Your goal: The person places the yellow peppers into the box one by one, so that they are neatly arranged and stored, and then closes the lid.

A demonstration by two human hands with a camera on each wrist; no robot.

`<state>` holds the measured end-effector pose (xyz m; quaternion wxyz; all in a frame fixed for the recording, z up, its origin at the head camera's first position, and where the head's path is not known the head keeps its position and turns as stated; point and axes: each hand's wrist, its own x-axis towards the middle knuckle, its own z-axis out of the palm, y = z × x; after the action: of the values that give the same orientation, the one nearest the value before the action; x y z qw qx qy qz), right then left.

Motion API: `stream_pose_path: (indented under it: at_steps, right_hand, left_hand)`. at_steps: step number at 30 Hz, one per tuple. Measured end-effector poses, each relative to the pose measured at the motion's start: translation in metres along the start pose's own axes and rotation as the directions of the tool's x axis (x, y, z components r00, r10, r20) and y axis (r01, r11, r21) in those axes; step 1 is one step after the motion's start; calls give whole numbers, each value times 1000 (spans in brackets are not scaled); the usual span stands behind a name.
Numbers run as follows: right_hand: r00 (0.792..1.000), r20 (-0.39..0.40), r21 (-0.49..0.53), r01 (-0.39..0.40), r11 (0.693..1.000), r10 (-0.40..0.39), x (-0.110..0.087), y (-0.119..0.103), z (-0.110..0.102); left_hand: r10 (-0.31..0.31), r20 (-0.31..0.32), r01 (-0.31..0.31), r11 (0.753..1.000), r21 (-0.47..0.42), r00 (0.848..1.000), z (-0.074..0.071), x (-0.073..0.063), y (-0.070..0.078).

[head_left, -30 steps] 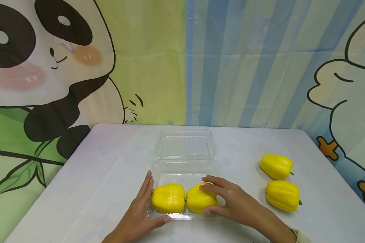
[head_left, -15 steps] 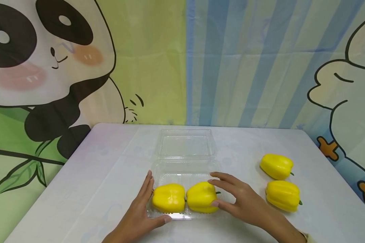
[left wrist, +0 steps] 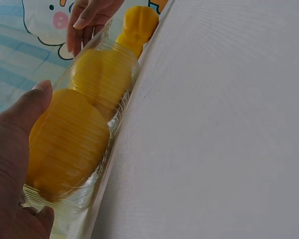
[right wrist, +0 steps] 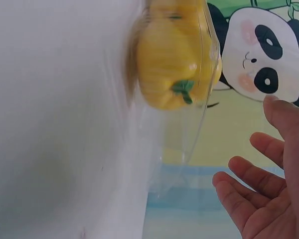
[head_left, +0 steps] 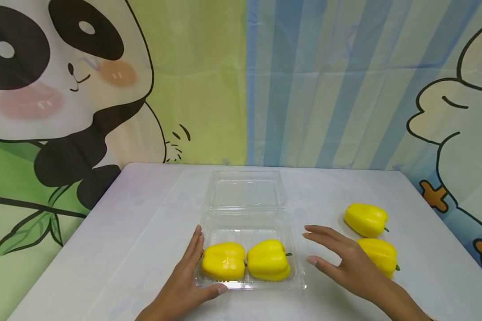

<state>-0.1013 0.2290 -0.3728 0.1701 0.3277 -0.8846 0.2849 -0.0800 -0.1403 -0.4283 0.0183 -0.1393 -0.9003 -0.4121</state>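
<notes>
A clear plastic clamshell container (head_left: 265, 229) lies on the table with its lid folded back. Two yellow bell peppers sit in its front part: the left pepper (head_left: 223, 261) and the right pepper (head_left: 268, 261), whose green stem faces right. My left hand (head_left: 186, 278) rests at the container's front left corner, straight fingers along the left side and thumb along the front edge. To the right of the container, my right hand (head_left: 347, 265) is in the air with fingers spread, holding nothing. It partly covers the nearer of two loose yellow peppers (head_left: 379, 256).
The farther loose pepper (head_left: 366, 220) lies at the table's right side. The transparent lid (head_left: 246, 189) stretches toward the back of the white table (head_left: 144, 232). Behind the table hangs a cartoon curtain (head_left: 201, 80) with a panda print.
My right hand has let go of the right pepper inside the container and moved right, toward the loose peppers. The left hand has stayed in place.
</notes>
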Motion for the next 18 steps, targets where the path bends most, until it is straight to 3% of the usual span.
stream_pose_path:
  at_steps: [7,14,18]
  right_hand:
    - [990,-11,-75,-143,987,143,-13,8,-12]
    - [975,-43,-128,-222,967,218,-20,11,-21]
    - [969,-105,-113,-234,966,222,-27,16,-30]
  left_hand:
    - [-2,-3,2,1000,-3,1000,-1,0,-1]
    - [-4,13,5,1000,-26,1000,-2,-1,-1]
    - [-5,28,6,1000,-22,1000,-2,-1,-1]
